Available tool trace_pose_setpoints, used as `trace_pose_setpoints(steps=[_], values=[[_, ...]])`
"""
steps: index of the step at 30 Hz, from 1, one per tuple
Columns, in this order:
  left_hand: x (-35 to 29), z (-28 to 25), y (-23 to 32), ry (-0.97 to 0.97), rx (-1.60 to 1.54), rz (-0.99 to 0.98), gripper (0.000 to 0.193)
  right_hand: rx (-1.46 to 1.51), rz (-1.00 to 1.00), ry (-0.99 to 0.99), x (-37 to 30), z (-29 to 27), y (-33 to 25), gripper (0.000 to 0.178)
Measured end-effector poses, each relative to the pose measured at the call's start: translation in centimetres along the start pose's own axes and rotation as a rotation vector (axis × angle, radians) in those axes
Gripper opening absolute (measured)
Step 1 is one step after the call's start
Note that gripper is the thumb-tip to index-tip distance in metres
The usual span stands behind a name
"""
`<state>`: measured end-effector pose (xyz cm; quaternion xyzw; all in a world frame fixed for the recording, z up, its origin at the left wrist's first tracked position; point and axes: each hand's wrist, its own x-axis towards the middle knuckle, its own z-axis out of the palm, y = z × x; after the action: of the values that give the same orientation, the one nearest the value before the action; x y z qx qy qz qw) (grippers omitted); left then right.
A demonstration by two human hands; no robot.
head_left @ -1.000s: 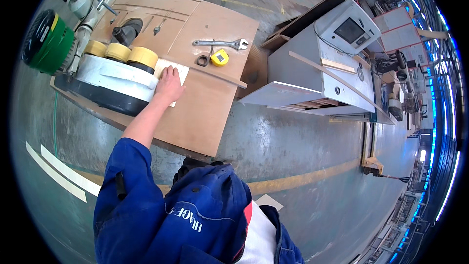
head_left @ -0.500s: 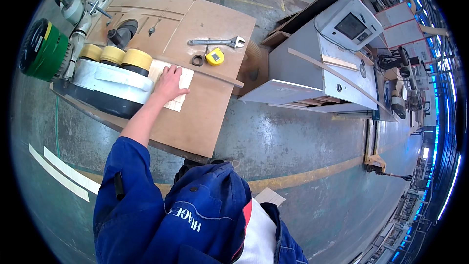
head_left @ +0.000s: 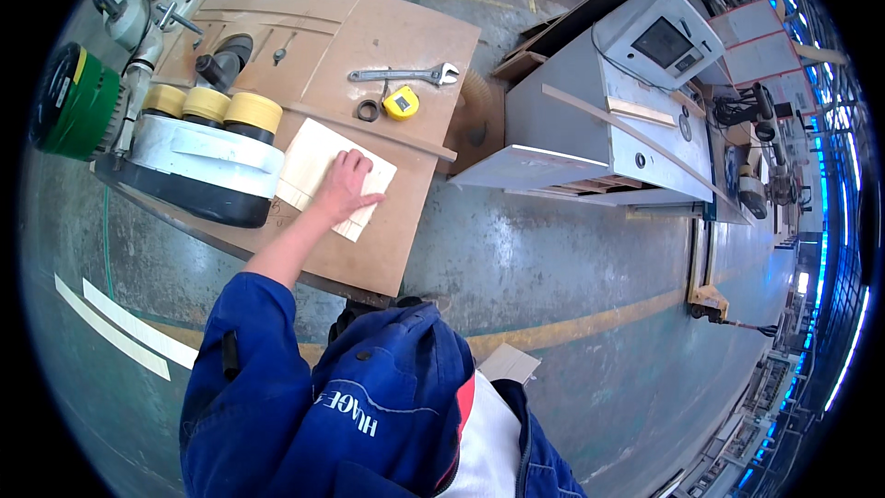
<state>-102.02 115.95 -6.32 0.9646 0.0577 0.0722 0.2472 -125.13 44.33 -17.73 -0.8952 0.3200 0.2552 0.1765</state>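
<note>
My left hand (head_left: 347,186) rests palm down on a pale, flat wooden board (head_left: 309,152), its thumb stretched out to the right. The fingers lie over the top face and do not wrap around it. Tilted on the brown worktable (head_left: 369,249), the board has its left corner close beside a white and black power feeder (head_left: 207,161) with yellow rollers (head_left: 252,112). Past the board's far edge runs a narrow wooden strip (head_left: 406,140). My right hand is out of view.
An adjustable wrench (head_left: 403,76), a yellow tape measure (head_left: 401,102) and a dark ring (head_left: 368,111) lie beyond the strip. A green motor (head_left: 78,101) hangs at the left. To the right stands a grey cabinet (head_left: 562,111) with a screen (head_left: 662,43).
My left hand has moved right and nearer, with the board under it. The board has slid out from beside the feeder and turned, so more of it shows.
</note>
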Motion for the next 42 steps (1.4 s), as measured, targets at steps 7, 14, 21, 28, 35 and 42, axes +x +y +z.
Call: trace_pose_setpoints(steps=[7, 14, 21, 28, 35, 42], values=[[-5.9, 3.1, 7.9, -0.069, -0.085, 0.030, 0.049, 0.180, -0.145, 0.153, -2.0, -2.7, -7.8, 0.057], [-4.2, -1.3, 5.3, -0.055, 0.183, -0.088, 0.101, 0.510, -0.122, 0.038, -9.0, -8.7, -24.3, 0.041], [-4.3, -4.8, 4.1, -0.415, 0.315, -0.046, 0.091, 0.872, -0.222, -0.099, -8.7, -7.6, -28.9, 0.037], [-7.9, -4.5, 5.2, -0.548, 0.084, -0.006, 0.064, 1.237, -0.333, -0.270, -10.1, -10.0, -32.2, 0.034], [-0.3, -11.7, 16.7, -0.651, -0.394, -0.180, 0.036, 1.497, -0.413, -0.304, -10.0, -15.5, -30.8, 0.032], [4.3, -10.0, 34.9, -0.470, -0.976, 0.035, 0.032, 1.843, -0.492, -0.141, -7.4, -22.8, -27.1, 0.036]])
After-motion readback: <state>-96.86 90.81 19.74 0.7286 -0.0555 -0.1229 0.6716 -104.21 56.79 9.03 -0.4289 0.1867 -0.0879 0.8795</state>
